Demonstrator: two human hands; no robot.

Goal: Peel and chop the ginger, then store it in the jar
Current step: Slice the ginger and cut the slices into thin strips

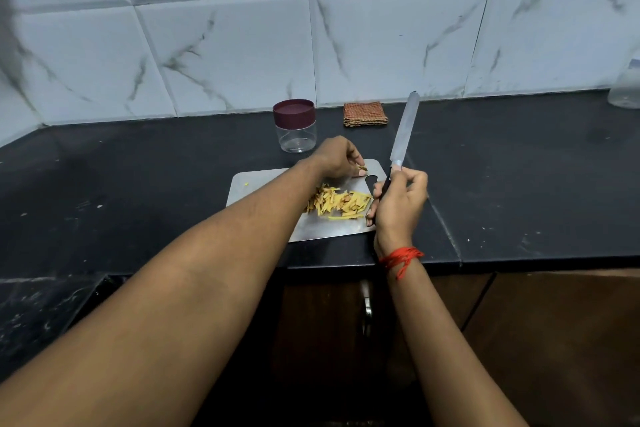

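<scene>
Head view shows the right hand curled tight round the black handle of the long silver knife. The blade points up and away, likely to keep it clear of the other fingers. Just left of that grip, the pile of yellow ginger strips lies on the flat shiny steel board. Beyond the pile, the left hand pinches a small brownish bit, maybe a peel scrap to pick out. Past that hand stands the small clear jar with a dark red lid, closed and empty, ready for the ginger.
</scene>
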